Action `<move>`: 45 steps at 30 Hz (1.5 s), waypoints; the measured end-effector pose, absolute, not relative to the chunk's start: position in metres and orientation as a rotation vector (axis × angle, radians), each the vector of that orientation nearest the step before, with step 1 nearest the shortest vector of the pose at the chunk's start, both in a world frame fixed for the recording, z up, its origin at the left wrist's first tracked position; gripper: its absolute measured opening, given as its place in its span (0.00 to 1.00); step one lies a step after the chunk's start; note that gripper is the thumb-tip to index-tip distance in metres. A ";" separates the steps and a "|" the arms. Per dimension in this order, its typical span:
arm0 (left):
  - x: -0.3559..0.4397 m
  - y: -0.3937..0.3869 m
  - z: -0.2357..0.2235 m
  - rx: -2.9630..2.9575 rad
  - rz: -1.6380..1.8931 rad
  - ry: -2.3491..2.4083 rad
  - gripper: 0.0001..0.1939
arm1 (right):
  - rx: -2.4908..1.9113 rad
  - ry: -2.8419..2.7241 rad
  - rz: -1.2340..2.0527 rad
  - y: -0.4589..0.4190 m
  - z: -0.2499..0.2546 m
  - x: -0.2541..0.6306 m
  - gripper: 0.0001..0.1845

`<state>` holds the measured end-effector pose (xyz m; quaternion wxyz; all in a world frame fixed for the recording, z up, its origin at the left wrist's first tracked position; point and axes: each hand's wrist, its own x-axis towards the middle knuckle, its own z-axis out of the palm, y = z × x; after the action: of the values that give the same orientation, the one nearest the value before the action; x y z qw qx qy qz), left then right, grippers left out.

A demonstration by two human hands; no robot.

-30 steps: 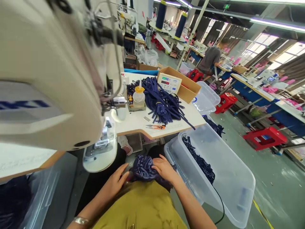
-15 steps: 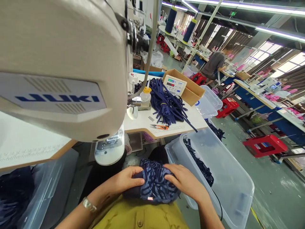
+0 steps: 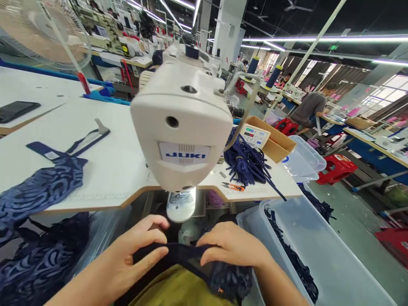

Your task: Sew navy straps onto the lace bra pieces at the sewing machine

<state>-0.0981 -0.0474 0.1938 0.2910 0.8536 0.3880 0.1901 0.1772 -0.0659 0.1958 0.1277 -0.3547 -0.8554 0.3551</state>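
Observation:
A navy lace bra (image 3: 231,278) is held low over my lap, below the free arm (image 3: 180,207) of the white sewing machine (image 3: 180,127). My left hand (image 3: 140,244) pinches its dark band between thumb and fingers. On the same band, nearer the patterned cup, my right hand (image 3: 231,244) is closed with thumb and fingers. The band stretches between both hands, and the cup hangs under the right one. Part of the bra is hidden by my hands.
Another navy bra (image 3: 44,182) lies on the left tabletop. Orange snips (image 3: 234,187) and bundled navy straps (image 3: 244,163) lie right of the machine. A clear plastic bin (image 3: 334,246) stands to my right. A fan (image 3: 47,32) is at the back left. Farther off, a person (image 3: 307,108) sits.
My view has swung left and back, showing the whole machine head. The bra has gone from a bunched cup between both hands to a band stretched between them.

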 end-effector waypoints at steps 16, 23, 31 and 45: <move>-0.065 -0.062 0.213 1.622 0.587 1.059 0.15 | -1.170 -1.763 1.334 -0.076 0.188 0.139 0.12; -0.061 -0.052 0.191 1.795 0.830 1.438 0.17 | -1.387 -1.514 1.115 -0.057 0.187 0.132 0.09; -0.064 -0.036 0.171 3.084 1.030 1.063 0.20 | -1.361 -1.551 1.089 -0.020 0.180 0.129 0.08; -0.053 -0.046 0.157 2.832 1.162 1.470 0.19 | -1.279 -1.779 0.818 -0.018 0.181 0.136 0.07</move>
<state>-0.0530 -0.0456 0.1567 -0.1270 0.8272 0.4295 0.3393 0.1363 -0.0176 0.1811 0.3906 -0.5034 -0.7002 0.3221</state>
